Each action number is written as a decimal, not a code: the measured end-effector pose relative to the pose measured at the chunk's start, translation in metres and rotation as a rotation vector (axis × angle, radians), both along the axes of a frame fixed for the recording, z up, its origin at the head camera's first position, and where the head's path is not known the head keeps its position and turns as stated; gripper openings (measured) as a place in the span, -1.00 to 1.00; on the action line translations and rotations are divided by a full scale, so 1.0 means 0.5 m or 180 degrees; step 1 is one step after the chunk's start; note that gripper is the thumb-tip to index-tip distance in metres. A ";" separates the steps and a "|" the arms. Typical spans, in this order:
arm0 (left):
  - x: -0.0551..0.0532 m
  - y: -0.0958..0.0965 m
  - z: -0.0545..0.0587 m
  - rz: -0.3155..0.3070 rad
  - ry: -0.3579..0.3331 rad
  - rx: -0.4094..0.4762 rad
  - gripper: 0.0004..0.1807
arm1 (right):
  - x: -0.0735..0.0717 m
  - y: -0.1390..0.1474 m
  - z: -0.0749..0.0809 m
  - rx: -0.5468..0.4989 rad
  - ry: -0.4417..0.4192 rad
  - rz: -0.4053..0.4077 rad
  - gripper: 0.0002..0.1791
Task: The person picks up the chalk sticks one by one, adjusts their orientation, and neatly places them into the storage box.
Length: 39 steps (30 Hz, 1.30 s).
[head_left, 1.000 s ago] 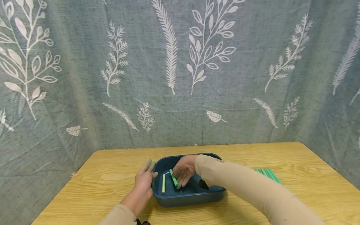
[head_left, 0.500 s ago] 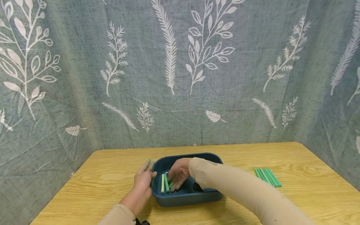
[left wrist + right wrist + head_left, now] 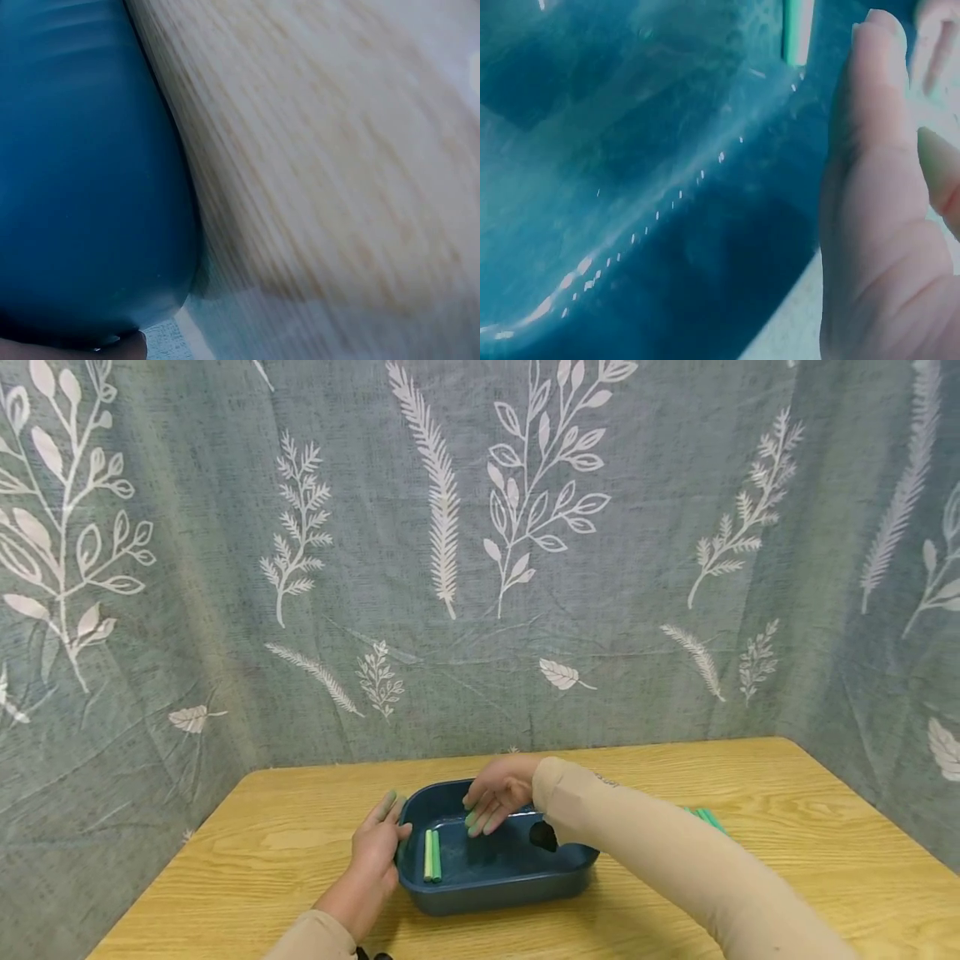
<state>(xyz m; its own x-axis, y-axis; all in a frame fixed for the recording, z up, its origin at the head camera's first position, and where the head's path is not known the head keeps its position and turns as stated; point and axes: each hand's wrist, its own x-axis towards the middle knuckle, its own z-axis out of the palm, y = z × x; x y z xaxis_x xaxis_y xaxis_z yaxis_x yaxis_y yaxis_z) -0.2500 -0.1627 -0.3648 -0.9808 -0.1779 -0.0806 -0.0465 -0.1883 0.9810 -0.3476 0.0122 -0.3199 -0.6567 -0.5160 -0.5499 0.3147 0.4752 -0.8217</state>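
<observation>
Two chalk sticks, one pale yellow-green (image 3: 428,856) and one green (image 3: 437,857), lie side by side at the left end inside a dark blue rectangular tub (image 3: 495,895). My left hand (image 3: 377,847) rests along the tub's left side, fingers straight and thumb at the rim. The left wrist view shows the tub's outer wall (image 3: 90,180) close up. My right hand (image 3: 498,795) is over the tub's inside with nothing between its fingers; its fingertips carry green dust. In the right wrist view, its finger (image 3: 874,150) stands near the chalk's end.
More green chalk sticks (image 3: 703,816) lie on the wooden table (image 3: 300,827) right of the tub, partly hidden behind the right sleeve (image 3: 645,835). A leaf-patterned curtain (image 3: 450,693) hangs behind and on both sides.
The right hand set the green chalk beside the pale one, let go, and drew back up and to the right. The left hand stays at the tub's side.
</observation>
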 end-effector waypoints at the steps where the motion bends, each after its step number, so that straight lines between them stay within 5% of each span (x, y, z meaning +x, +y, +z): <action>1: 0.000 0.000 0.000 0.0003 -0.0001 -0.0005 -0.29 | -0.001 0.006 0.004 -0.0006 0.0002 -0.0011 -0.55; 15: -0.001 -0.001 -0.002 -0.0079 0.0099 0.0015 -0.28 | 0.029 0.103 0.068 -0.0207 0.0330 -0.0081 -0.55; 39: -0.006 0.001 -0.004 -0.0080 -0.0002 0.0013 -0.31 | 0.082 0.307 0.050 -0.0364 0.0563 -0.0366 -0.61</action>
